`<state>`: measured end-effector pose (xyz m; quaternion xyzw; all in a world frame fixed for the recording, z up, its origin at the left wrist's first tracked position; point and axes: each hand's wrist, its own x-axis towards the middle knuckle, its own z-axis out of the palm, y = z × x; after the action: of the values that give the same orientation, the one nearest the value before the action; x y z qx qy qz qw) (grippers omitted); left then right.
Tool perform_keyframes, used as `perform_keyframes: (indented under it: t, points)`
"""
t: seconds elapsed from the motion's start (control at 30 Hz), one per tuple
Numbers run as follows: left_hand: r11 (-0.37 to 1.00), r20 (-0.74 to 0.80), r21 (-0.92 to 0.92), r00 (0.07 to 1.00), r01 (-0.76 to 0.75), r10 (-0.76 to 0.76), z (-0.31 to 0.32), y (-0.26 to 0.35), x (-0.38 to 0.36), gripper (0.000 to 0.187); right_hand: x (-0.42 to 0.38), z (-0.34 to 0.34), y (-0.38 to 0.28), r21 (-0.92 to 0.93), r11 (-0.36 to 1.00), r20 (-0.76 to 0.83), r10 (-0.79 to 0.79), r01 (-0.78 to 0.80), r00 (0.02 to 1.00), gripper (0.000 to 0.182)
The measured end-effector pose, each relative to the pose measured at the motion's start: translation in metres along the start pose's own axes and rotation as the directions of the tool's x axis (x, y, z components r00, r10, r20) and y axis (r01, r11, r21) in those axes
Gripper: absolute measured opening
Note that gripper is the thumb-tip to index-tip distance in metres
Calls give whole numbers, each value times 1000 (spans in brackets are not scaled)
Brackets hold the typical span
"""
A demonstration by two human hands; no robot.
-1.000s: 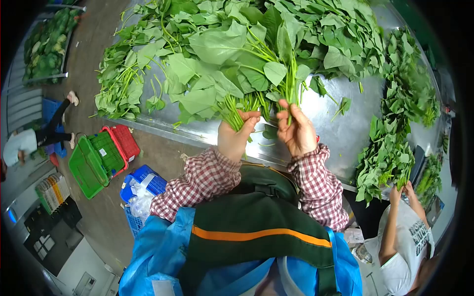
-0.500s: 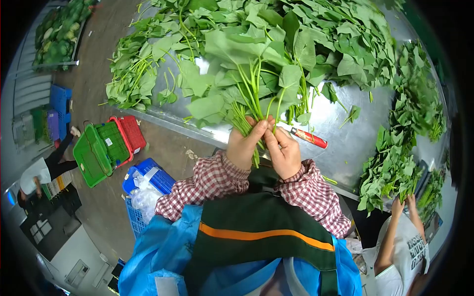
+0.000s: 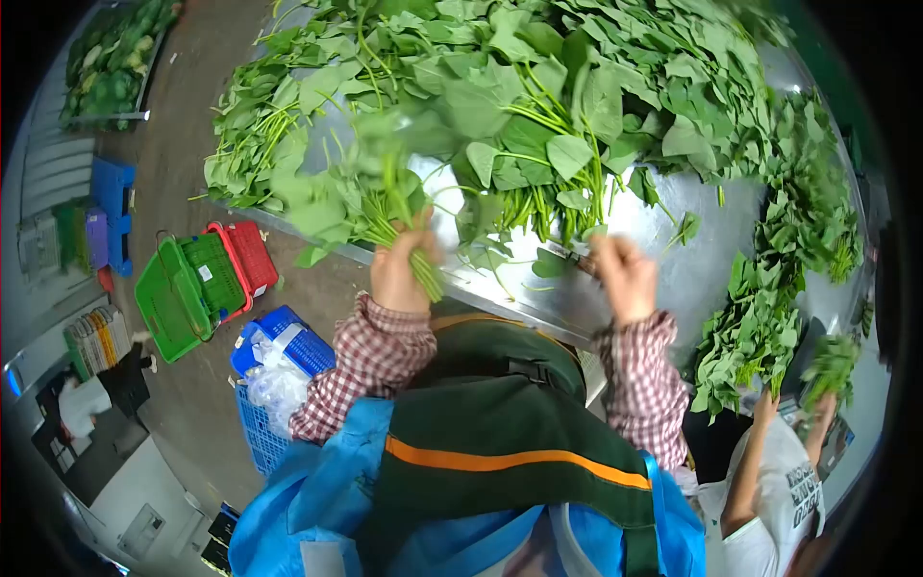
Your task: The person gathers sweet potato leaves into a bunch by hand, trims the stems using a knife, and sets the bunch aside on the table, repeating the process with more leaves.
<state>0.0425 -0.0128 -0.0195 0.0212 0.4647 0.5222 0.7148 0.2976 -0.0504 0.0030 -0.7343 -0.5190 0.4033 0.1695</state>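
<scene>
Over table edge, left hand grips blurred greens bunch; right hand unclear.

Hardly any lettering can be read: the co-worker's white T-shirt, low and well to the right of the right hand, carries dark printed capitals, too small and bent to spell out. A white label on the green basket, down on the floor left of the left hand, shows no legible writing. The stacked spines on the shelf further left are too blurred to read
</scene>
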Motion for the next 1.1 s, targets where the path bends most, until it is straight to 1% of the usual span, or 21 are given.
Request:
perform_keyframes:
  t: [0.03,0.1,0.17,0.2,0.23,0.3,0.37,0.43,0.47,0.53,0.57,0.63,0.7,0.73,0.77,0.8,0.83,0.9,0.97,1.03,1.1]
  points:
    - [988,-32,-103,993,112,-116,-13,-1,8,13,26,-15,1,108,989,-251,127,-102,960,23]
    - [937,120,-262,971,232,-207,-11,-1,10,22,60,8,44,-365,927,-440,-255,88,861,20]
    - [871,311,-383,931,307,-191,-4,12,5,27,50,1,38,-83,996,-114,-41,31,993,20]
    - [930,301,-313,949,195,-97,0,26,-7,32,38,-4,27,7,988,-178,-151,154,972,18]
    - [965,296,-248,955,83,-5,1,37,-16,32,23,-10,6,358,934,-128,72,-21,989,17]
    - [968,2,-37,969,-248,248,16,34,-21,34,22,-7,-1,719,672,-83,337,-178,938,18]
    - [973,-68,126,977,-192,202,32,18,-27,32,15,-4,-7,687,717,-33,189,-115,981,14]
    - [937,80,338,995,-85,61,42,-10,-38,23,-4,12,-32,783,622,-25,46,-9,999,11]
    - [955,39,294,998,31,-44,60,-21,-41,20,-6,25,-29,728,682,-74,-26,72,997,11]
    - [905,225,411,974,-113,19,59,-47,-22,17,-10,41,-33,531,812,-175,-176,243,969,12]
    - [910,235,407,972,-85,-14,56,-47,-18,19,-14,43,-39,381,880,-204,-217,282,954,11]
    - [915,272,402,959,-40,-78,53,-43,-9,22,-23,36,-51,151,879,-273,-403,453,873,12]
    - [972,94,229,995,-41,20,55,-41,-12,17,-30,26,-47,116,708,-210,-668,697,714,16]
    - [978,-54,206,998,-14,25,63,-27,-18,17,-33,25,-40,137,717,-140,-669,684,729,15]
    - [990,-7,138,1000,-29,30,66,-9,-24,16,-36,25,-28,157,728,-65,-667,668,742,16]
    - [997,41,69,998,-44,41,63,9,-27,16,-37,22,-12,91,840,123,-542,534,832,16]
    - [992,217,30,969,-126,117,53,19,-27,16,-35,17,1,185,944,246,-312,272,918,17]
    - [974,100,208,992,-91,71,69,23,-37,19,-10,15,21,84,979,18,-187,185,982,19]
    - [980,91,190,993,57,-75,38,1,-20,21,24,21,39,137,990,-110,-15,31,994,23]
    - [974,128,168,976,153,-176,19,-5,-9,24,28,11,-9,434,900,105,0,-45,994,23]
    - [963,208,129,943,235,-258,15,-8,-9,25,16,8,-59,724,651,334,-40,-229,942,22]
